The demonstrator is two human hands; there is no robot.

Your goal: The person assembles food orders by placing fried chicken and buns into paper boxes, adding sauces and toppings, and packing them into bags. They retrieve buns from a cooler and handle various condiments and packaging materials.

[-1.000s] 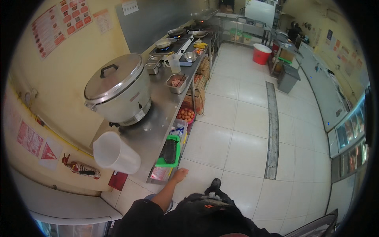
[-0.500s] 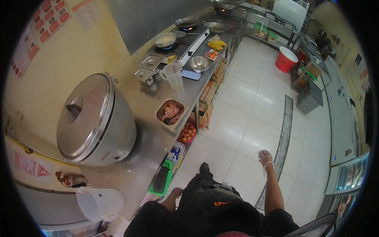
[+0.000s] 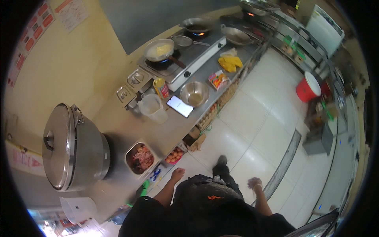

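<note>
My left hand (image 3: 178,174) hangs beside the counter edge, near the metal pan of raw meat (image 3: 143,158), its fingers curled in with nothing visible in them. My right hand (image 3: 254,183) is over the floor to the right, slightly blurred, in what looks like a clear plastic glove; its fingers are loosely apart and hold nothing I can see. Both hands are away from the counter's things. On the stove (image 3: 179,79), a frying pan (image 3: 159,50) holds something pale yellow. A steel bowl (image 3: 194,94), a phone (image 3: 180,106) and a plastic jug (image 3: 153,108) stand in front.
A big lidded pot (image 3: 75,148) stands on the steel counter (image 3: 118,152), with a white container (image 3: 78,210) at its near end. Eggs (image 3: 173,156) lie on the shelf below. A red bucket (image 3: 308,87) and a grey bin (image 3: 319,140) stand across the tiled floor.
I have moved forward along the counter, so stove, bowl and phone appear nearer. My left hand has come forward into fuller view; my right hand has swung back toward my body.
</note>
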